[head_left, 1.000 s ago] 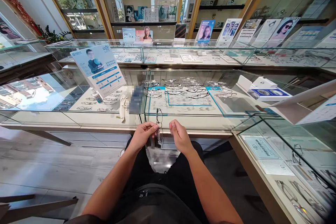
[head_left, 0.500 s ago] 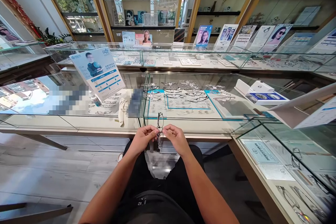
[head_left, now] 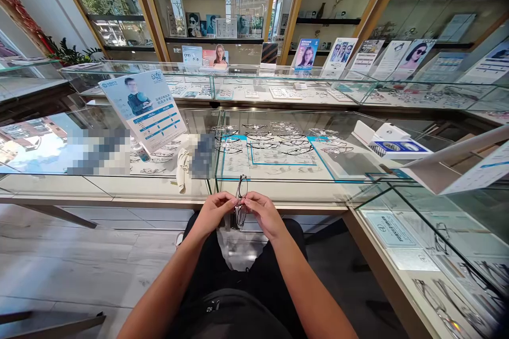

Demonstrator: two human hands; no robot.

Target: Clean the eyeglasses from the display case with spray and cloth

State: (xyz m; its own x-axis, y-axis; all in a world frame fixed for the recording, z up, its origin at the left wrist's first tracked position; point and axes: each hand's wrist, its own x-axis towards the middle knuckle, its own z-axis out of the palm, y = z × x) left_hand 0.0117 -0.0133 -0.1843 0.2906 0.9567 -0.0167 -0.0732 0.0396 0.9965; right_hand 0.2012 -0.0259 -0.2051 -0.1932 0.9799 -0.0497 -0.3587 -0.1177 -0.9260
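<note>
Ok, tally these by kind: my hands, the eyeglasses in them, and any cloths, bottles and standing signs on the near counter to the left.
Left hand and right hand: 2
Eyeglasses: 1
Cream cloth: 1
Small bottle: 1
Blue-and-white standing sign: 1
Total: 6

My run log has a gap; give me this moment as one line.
left hand: pinching glasses | right hand: at their bridge | glasses: on end, one lens uppermost | ahead: glass counter

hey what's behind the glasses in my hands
Behind the glasses, a pale strip of the counter shows. Your left hand and right hand hide whatever is directly behind them.
</note>
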